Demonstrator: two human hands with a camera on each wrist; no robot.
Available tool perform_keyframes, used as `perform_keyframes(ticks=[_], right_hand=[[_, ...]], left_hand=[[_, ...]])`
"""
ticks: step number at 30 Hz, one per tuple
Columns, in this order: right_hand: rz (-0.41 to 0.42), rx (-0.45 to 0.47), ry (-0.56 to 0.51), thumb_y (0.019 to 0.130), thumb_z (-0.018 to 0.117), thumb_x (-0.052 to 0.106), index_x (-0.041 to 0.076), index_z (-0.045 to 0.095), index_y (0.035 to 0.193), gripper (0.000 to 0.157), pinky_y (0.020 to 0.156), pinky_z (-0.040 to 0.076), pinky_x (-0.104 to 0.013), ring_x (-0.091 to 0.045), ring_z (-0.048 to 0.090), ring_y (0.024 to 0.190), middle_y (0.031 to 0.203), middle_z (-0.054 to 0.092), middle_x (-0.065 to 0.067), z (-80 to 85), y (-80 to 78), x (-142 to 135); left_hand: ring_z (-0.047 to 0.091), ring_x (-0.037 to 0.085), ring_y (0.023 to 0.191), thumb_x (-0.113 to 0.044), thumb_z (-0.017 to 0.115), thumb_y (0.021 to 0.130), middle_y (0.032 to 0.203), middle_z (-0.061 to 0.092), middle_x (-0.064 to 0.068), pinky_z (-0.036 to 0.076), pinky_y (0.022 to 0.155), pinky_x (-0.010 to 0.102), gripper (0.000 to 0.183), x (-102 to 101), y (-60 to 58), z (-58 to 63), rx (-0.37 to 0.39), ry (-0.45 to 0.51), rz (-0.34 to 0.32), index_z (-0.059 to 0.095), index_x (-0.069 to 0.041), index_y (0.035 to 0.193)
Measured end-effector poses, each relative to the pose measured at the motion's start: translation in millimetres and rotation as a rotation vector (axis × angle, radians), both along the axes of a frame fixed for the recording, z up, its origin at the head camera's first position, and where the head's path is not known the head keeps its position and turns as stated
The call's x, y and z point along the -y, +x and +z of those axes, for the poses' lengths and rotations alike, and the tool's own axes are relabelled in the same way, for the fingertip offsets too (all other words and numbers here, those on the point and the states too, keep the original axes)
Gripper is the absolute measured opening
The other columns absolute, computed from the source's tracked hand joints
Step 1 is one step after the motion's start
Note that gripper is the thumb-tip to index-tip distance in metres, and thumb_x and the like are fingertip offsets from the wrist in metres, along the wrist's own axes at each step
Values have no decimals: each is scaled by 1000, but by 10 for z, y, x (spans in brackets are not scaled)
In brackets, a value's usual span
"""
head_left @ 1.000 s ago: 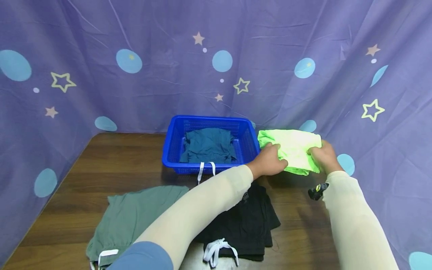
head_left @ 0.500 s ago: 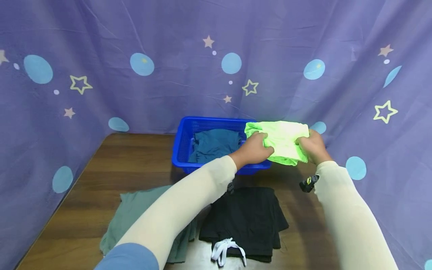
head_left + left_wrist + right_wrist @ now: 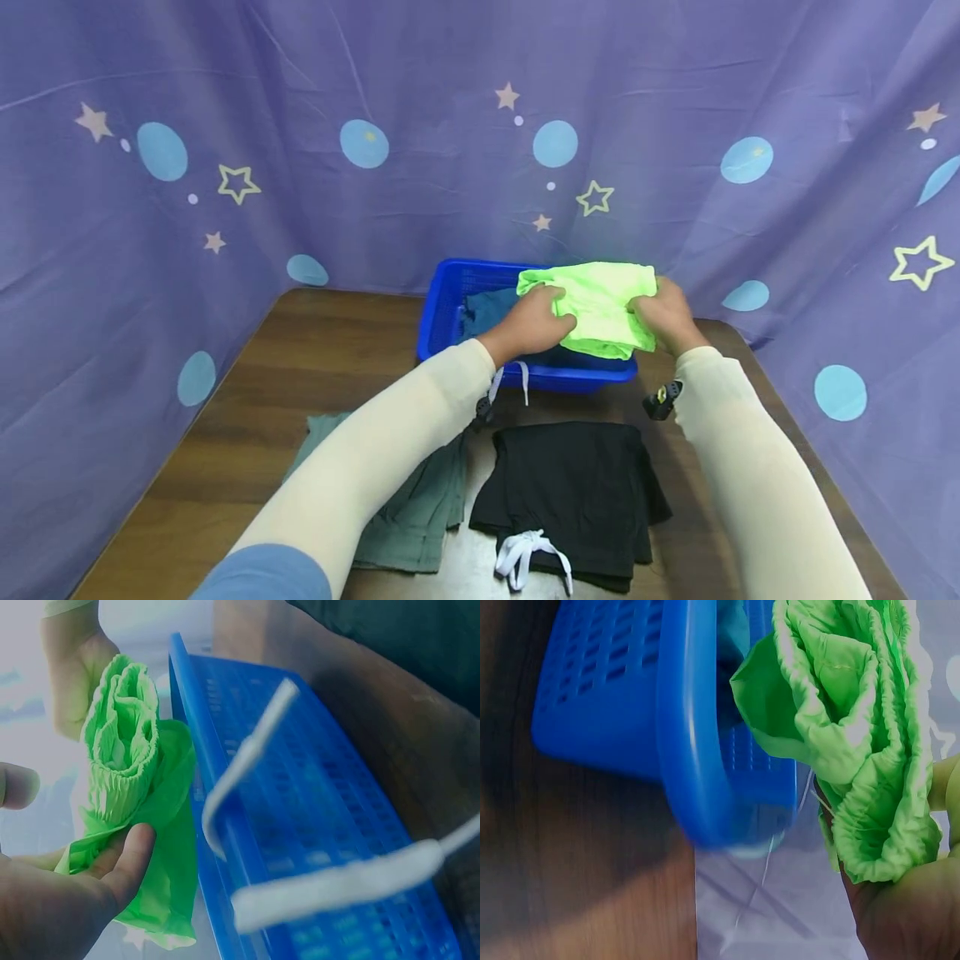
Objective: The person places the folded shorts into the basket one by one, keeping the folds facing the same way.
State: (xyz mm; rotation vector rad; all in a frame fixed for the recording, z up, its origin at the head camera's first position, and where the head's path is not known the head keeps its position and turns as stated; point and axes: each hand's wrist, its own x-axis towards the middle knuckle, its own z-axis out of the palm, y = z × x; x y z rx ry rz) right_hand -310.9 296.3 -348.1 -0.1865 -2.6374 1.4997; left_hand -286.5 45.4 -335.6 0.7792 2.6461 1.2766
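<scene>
A folded neon-green garment point(image 3: 600, 308) with a gathered elastic waistband is held up over the right part of a blue plastic basket point(image 3: 585, 377). My left hand point(image 3: 528, 321) pinches its left side, the thumb on top of the cloth. On the opposite side my right hand point(image 3: 667, 315) grips the garment's right edge. The bunched waistband point(image 3: 124, 772) shows between both hands in the left wrist view. Inside the basket lies a folded teal garment point(image 3: 486, 310), partly covered by my left hand and the green cloth. White drawstrings point(image 3: 525, 383) hang over the basket's front rim.
Folded black shorts point(image 3: 570, 492) with a tied white drawstring point(image 3: 517, 554) lie on the wooden table point(image 3: 247, 450) in front of the basket. A grey-green garment point(image 3: 412, 517) lies left of them, partly under my left arm. A purple curtain point(image 3: 420, 217) hangs behind.
Both hands have carried the neon-green garment leftward from beside the basket to over it. The head view has turned slightly to the right. The clothes on the table stay put.
</scene>
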Motion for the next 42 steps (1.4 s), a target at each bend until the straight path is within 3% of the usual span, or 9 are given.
perform_keyframes(ticks=[5, 10, 17, 25, 28, 32, 37, 39, 42], right_hand=[[2, 5, 68, 82, 60, 3, -6, 51, 123, 44, 64, 52, -31, -27, 53, 85, 108, 53, -18, -12, -48, 173], [13, 3, 51, 82, 61, 4, -7, 50, 130, 51, 75, 49, -36, -31, 50, 96, 116, 53, -20, -44, -78, 340], [28, -13, 8, 83, 60, 2, -8, 47, 138, 58, 84, 48, -40, -32, 48, 102, 124, 53, -21, -114, -107, 542], [78, 0, 0, 84, 58, 1, -9, 42, 141, 60, 86, 47, -43, -34, 48, 104, 125, 51, -23, -210, -127, 777], [95, 19, 47, 85, 59, 4, -9, 33, 150, 71, 96, 45, -46, -35, 46, 115, 138, 48, -26, -247, -120, 841], [132, 57, 75, 88, 58, 5, -8, 14, 159, 84, 107, 38, -52, -37, 38, 129, 158, 30, -28, -309, -110, 875], [159, 83, 88, 87, 58, 3, -8, 10, 159, 87, 112, 34, -52, -38, 34, 133, 162, 24, -29, -405, -105, 892], [170, 86, 101, 87, 59, 3, -9, 10, 159, 88, 114, 31, -52, -37, 33, 135, 161, 24, -30, -439, -102, 902], [192, 87, 120, 86, 60, 2, -10, 11, 158, 88, 115, 30, -52, -38, 35, 135, 158, 28, -33, -492, -104, 924]], left_hand=[[35, 29, 147, -21, 54, 100, 155, 45, 16, 33, 116, 42, 57, 173, -20, 5, -23, -8, 17, 44, 3, 151], [35, 29, 147, -21, 54, 100, 155, 45, 15, 34, 116, 42, 57, 331, -28, -4, -19, -14, 50, 45, 3, 151], [54, 27, 121, -23, 55, 100, 155, 45, 14, 42, 108, 42, 56, 552, -24, -43, 0, -5, 84, 47, 2, 150], [45, 28, 140, -23, 56, 99, 150, 51, 15, 39, 111, 43, 53, 801, 10, -115, -22, -17, 138, 53, 3, 146], [45, 27, 139, -22, 56, 99, 149, 53, 15, 39, 112, 43, 52, 877, 25, -171, -15, -17, 147, 54, 4, 144], [47, 27, 137, -24, 57, 99, 148, 54, 15, 40, 110, 44, 51, 938, 25, -253, 6, -21, 142, 56, 4, 142], [49, 28, 135, -25, 56, 101, 147, 55, 14, 40, 111, 46, 51, 985, 21, -334, 35, -65, 136, 57, 4, 142], [56, 24, 123, -26, 55, 101, 145, 58, 14, 42, 109, 44, 49, 993, 15, -371, 13, -107, 133, 59, 3, 140], [58, 21, 83, -26, 53, 101, 115, 69, 18, 49, 92, 41, 39, 998, 1, -432, -21, -166, 112, 69, 4, 121]])
